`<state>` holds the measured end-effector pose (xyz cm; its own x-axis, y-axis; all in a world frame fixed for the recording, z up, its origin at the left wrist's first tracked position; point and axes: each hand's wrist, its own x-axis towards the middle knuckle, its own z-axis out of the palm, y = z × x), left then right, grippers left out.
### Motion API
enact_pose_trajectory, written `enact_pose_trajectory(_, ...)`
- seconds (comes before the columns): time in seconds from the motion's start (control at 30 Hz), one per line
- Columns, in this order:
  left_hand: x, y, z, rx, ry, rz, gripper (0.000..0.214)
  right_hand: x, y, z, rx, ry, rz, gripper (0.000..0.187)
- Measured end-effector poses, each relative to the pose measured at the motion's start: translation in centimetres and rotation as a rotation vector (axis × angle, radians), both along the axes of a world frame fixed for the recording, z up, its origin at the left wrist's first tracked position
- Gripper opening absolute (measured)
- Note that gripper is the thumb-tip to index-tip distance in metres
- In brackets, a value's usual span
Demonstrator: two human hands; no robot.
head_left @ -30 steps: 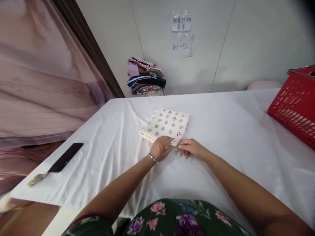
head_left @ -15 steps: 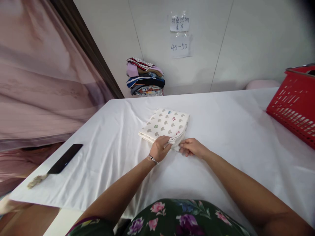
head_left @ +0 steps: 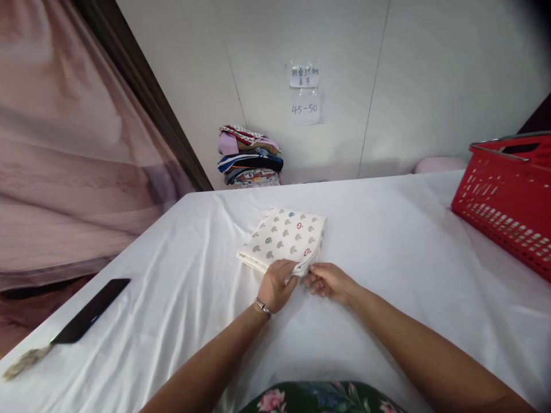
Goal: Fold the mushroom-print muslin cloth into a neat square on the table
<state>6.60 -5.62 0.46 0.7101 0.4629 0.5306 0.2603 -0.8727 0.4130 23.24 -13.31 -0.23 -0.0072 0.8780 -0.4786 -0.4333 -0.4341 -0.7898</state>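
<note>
A folded cream cloth [head_left: 286, 235] with a mushroom print in grey, red, green and blue lies in layers on the white-covered table [head_left: 387, 241]. At its near right corner, my left hand [head_left: 278, 285] grips the layered edge, thumb and fingers closed over it; a bracelet circles that wrist. My right hand [head_left: 329, 281] touches the same corner from the right. Its thumb and index finger pinch the cloth's edge, while the other fingers curl below. Part of the near edge is hidden behind my left hand.
A red plastic basket [head_left: 508, 201] stands on the right. A dark phone [head_left: 90, 312] with a tassel lies at the left edge. Beyond the table, a stack of folded fabrics [head_left: 249, 158] sits by the wall under paper signs [head_left: 305, 106]. A pink curtain [head_left: 77, 149] hangs left.
The view has tilted up, so everything sits lower in the picture. My right hand has come closer to my left at the corner, and the loose flap there shows less.
</note>
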Motion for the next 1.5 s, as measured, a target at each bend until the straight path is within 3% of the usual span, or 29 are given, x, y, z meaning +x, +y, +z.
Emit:
enact_pose_trajectory(0.33, 0.3, 0.0, -0.4, 0.105, 0.137, 0.082, 0.054, -0.5, -0.2, -0.1, 0.147, 0.016, 0.037, 0.01)
enact_pose_trajectory(0.6, 1.0, 0.6, -0.3, 0.085, 0.175, 0.143, 0.049, -0.4, 0.0, -0.5, 0.191, -0.003, 0.05, 0.018)
enact_pose_trajectory(0.73, 0.8, 0.6, -0.2, 0.076, 0.141, 0.112, 0.044, -0.2, 0.2, -0.5, 0.196, 0.031, 0.008, 0.02)
enact_pose_trajectory(1.07, 0.8, -0.4, 0.8, 0.144, 0.324, 0.047, 0.048, 1.0, 0.2, 0.1, 0.209, 0.097, -0.1, 0.015)
enact_pose_trajectory(1.2, 0.0, 1.5, 2.2, 0.081, 0.285, -0.048, 0.047, 1.4, 0.2, 0.1, 0.18, 0.057, -0.101, 0.014)
enact_pose_trajectory(1.27, -0.4, 3.6, 3.0, 0.053, 0.237, 0.06, 0.039, 1.5, 0.2, 0.0, 0.168, 0.047, -0.099, 0.015)
enact_pose_trajectory(1.33, -0.9, 6.2, 3.6, 0.033, 0.243, 0.284, 0.035, 1.5, 0.2, 0.0, 0.146, 0.041, -0.092, 0.016)
enact_pose_trajectory(1.43, -1.3, 9.8, 3.7, -0.079, 0.417, 0.601, 0.038, 1.4, 0.3, -0.1, 0.113, 0.025, -0.084, 0.018)
enact_pose_trajectory(1.5, -1.4, 11.4, 3.2, -0.2, 0.529, 0.716, 0.041, 1.3, 0.3, 0.0, 0.093, 0.008, -0.093, 0.023)
